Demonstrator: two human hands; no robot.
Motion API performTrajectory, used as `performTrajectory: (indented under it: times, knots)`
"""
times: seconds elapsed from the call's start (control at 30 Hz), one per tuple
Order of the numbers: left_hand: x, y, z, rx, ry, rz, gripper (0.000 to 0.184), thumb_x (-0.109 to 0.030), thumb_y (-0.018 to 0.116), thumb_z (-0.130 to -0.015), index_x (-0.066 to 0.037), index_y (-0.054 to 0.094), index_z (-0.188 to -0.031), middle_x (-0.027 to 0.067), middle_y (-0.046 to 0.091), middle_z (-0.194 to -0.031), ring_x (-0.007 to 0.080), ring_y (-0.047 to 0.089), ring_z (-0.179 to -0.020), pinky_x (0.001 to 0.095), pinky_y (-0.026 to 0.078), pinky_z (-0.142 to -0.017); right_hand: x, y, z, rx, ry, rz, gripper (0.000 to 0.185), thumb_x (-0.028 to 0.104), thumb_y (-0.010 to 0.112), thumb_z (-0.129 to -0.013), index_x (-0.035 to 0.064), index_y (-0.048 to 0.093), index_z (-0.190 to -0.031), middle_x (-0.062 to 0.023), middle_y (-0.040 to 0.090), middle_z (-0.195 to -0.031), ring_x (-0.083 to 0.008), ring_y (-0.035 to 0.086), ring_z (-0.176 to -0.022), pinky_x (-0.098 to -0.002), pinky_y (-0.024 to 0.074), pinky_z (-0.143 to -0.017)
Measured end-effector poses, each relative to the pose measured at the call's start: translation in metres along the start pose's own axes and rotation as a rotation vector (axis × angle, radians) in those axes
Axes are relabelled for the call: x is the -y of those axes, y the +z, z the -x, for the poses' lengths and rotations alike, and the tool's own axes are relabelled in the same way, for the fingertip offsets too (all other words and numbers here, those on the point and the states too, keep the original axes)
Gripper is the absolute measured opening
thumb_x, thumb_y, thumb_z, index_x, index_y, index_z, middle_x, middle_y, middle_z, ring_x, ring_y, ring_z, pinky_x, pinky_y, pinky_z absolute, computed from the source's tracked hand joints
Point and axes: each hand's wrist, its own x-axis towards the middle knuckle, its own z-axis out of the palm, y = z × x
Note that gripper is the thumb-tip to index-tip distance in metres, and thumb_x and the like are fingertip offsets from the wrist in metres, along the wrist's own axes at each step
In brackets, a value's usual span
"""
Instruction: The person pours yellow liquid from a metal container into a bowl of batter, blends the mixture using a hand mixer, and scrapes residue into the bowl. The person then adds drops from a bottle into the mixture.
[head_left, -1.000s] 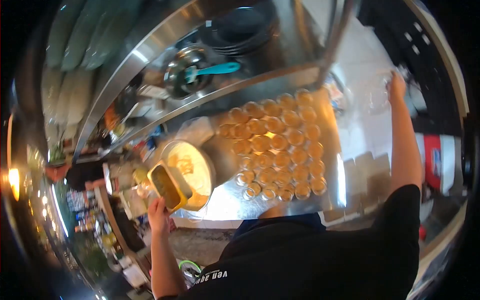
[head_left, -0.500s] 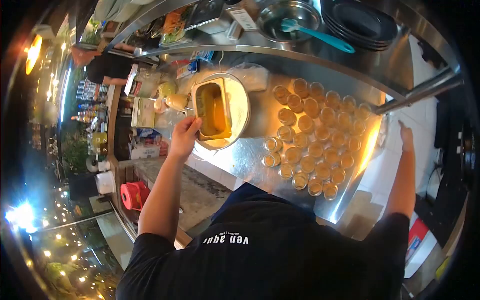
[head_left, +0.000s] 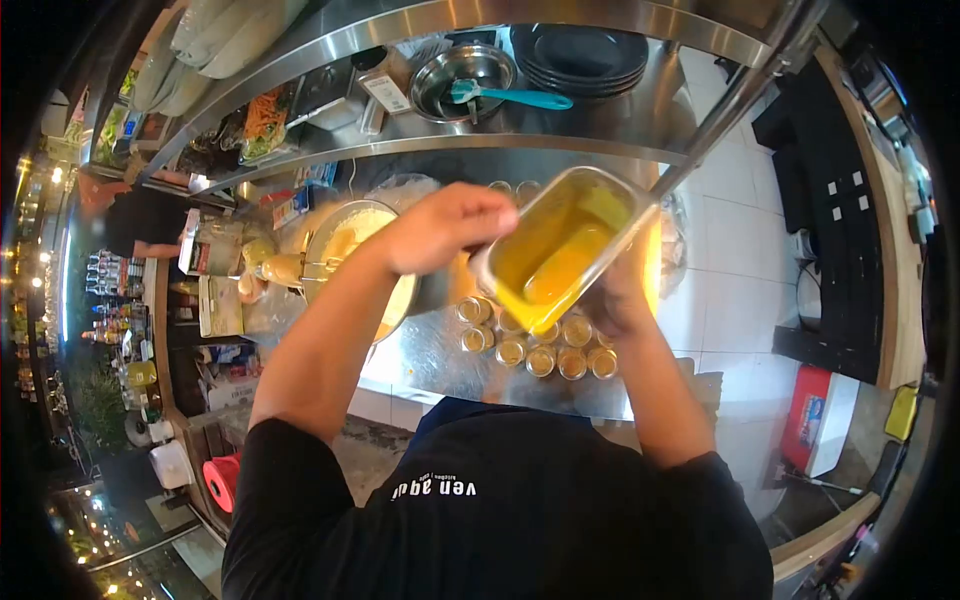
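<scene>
My left hand (head_left: 455, 230) grips the near-left rim of a rectangular metal food pan (head_left: 565, 250), with the thumb over the edge. Yellow-orange liquid lies inside the pan, which is tilted and held above several small glass jars (head_left: 541, 360). Against the pan's right underside is my right hand (head_left: 618, 305), blurred, its fingers hidden behind the metal. The jars stand close together on the steel table and hold something tan; the pan covers many of them. To the left sits a large bowl (head_left: 398, 305) of pale yellow mixture, with a mixer's beater (head_left: 318, 268) over it.
A steel shelf (head_left: 420, 140) crosses above the table, bearing a metal bowl (head_left: 430, 85) with a teal spatula (head_left: 520, 97) and stacked black plates (head_left: 580, 60). A shelf post (head_left: 715, 125) rises at right. Another person (head_left: 145, 225) stands far left.
The pan has moved right, from over the bowl to over the jars, in my left hand. My right hand has come in from the far right to the pan. The view has shifted right.
</scene>
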Motion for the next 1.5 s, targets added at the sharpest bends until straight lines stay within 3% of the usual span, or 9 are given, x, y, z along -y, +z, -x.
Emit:
performTrajectory:
  times: [0.33, 0.47, 0.53, 0.63, 0.77, 1.03, 1.13, 1.23, 1.5]
  knots:
    - [-0.019, -0.014, -0.135, -0.635, 0.186, -1.007, 0.056, -0.021, 0.067, -0.103, -0.008, 0.050, -0.155, 0.0137, 0.079, -0.099, 0.0201, 0.078, -0.071, 0.0359, 0.063, -0.066, 0.039, -0.037, 0.048, 0.114, -0.340, 0.051, 0.084, 0.032, 0.099, -0.079, 0.0088, 0.055, -0.146, -0.0049, 0.071, -0.131, -0.0210, 0.073, -0.116, -0.0369, 0.0636, -0.098]
    - [-0.021, -0.025, -0.120, -0.683, 0.271, -0.077, 0.041, -0.018, 0.063, -0.104, 0.004, 0.059, -0.138, 0.0187, 0.076, -0.118, 0.0261, 0.081, -0.085, 0.0376, 0.065, -0.075, 0.037, -0.047, 0.064, 0.056, -0.346, 0.122, 0.082, 0.009, 0.094, -0.074, 0.0061, 0.055, -0.146, -0.0069, 0.069, -0.131, -0.0223, 0.072, -0.118, -0.0388, 0.0632, -0.098]
    - [-0.019, -0.044, -0.077, -0.450, 0.478, 0.432, 0.045, -0.021, 0.055, -0.106, 0.001, 0.056, -0.145, 0.0240, 0.067, -0.137, 0.0363, 0.073, -0.116, 0.0405, 0.060, -0.101, 0.036, -0.062, 0.066, 0.002, -0.309, 0.117, 0.088, 0.001, 0.092, -0.070, 0.0059, 0.054, -0.148, -0.0081, 0.068, -0.133, -0.0228, 0.070, -0.120, -0.0384, 0.0623, -0.100]
    - [-0.036, -0.033, 0.014, -0.289, 0.533, 0.580, 0.057, -0.037, 0.046, -0.109, 0.005, 0.053, -0.148, 0.0269, 0.063, -0.145, 0.0384, 0.067, -0.128, 0.0460, 0.049, -0.114, 0.041, -0.011, 0.063, 0.061, -0.439, 0.256, 0.103, 0.005, 0.099, -0.065, 0.0095, 0.048, -0.154, -0.0074, 0.063, -0.143, -0.0223, 0.064, -0.131, -0.0393, 0.0575, -0.108]
    - [-0.004, -0.043, 0.120, -0.081, 0.574, 0.636, 0.061, -0.042, 0.046, -0.110, 0.002, 0.051, -0.152, 0.0296, 0.059, -0.150, 0.0375, 0.064, -0.129, 0.0447, 0.048, -0.114, 0.033, 0.032, 0.041, 0.023, -0.522, 0.597, 0.122, 0.009, 0.105, -0.053, 0.0121, 0.043, -0.157, -0.0069, 0.058, -0.151, -0.0237, 0.058, -0.139, -0.0404, 0.0504, -0.117]
    - [0.106, -0.126, 0.305, -0.298, 0.240, 0.511, 0.056, 0.000, 0.054, -0.099, -0.007, 0.049, -0.154, 0.0239, 0.071, -0.126, 0.0183, 0.071, -0.090, 0.0302, 0.056, -0.082, -0.047, 0.143, -0.025, 0.157, -0.488, 0.789, 0.113, 0.010, 0.104, -0.059, 0.0119, 0.044, -0.155, -0.0038, 0.062, -0.143, -0.0198, 0.059, -0.135, -0.0361, 0.0495, -0.116]
    - [0.127, -0.161, 0.343, -0.388, 0.167, 0.361, 0.052, -0.002, 0.061, -0.100, -0.010, 0.054, -0.151, 0.0109, 0.071, -0.104, 0.0140, 0.068, -0.084, 0.0282, 0.053, -0.076, -0.082, 0.183, -0.053, 0.218, -0.431, 0.846, 0.111, 0.010, 0.104, -0.061, 0.0133, 0.045, -0.156, -0.0026, 0.062, -0.140, -0.0182, 0.059, -0.134, -0.0352, 0.0519, -0.113]
    - [0.122, -0.191, 0.348, -0.596, 0.310, -0.503, 0.041, -0.016, 0.071, -0.101, -0.014, 0.065, -0.142, 0.0065, 0.066, -0.080, 0.0178, 0.067, -0.075, 0.0333, 0.051, -0.064, -0.112, 0.209, -0.081, 0.248, -0.347, 0.868, 0.106, 0.009, 0.102, -0.064, 0.0161, 0.048, -0.154, -0.0009, 0.062, -0.137, -0.0171, 0.061, -0.129, -0.0340, 0.0559, -0.105]
    - [0.087, -0.241, 0.321, -0.666, 0.669, -1.610, 0.058, -0.014, 0.070, -0.092, -0.030, 0.065, -0.148, 0.0018, 0.064, -0.087, 0.0199, 0.067, -0.067, 0.0346, 0.055, -0.059, -0.138, 0.261, -0.117, 0.392, -0.151, 0.982, 0.102, 0.011, 0.103, -0.066, 0.0147, 0.050, -0.153, -0.0006, 0.062, -0.138, -0.0170, 0.062, -0.126, -0.0335, 0.0565, -0.103]
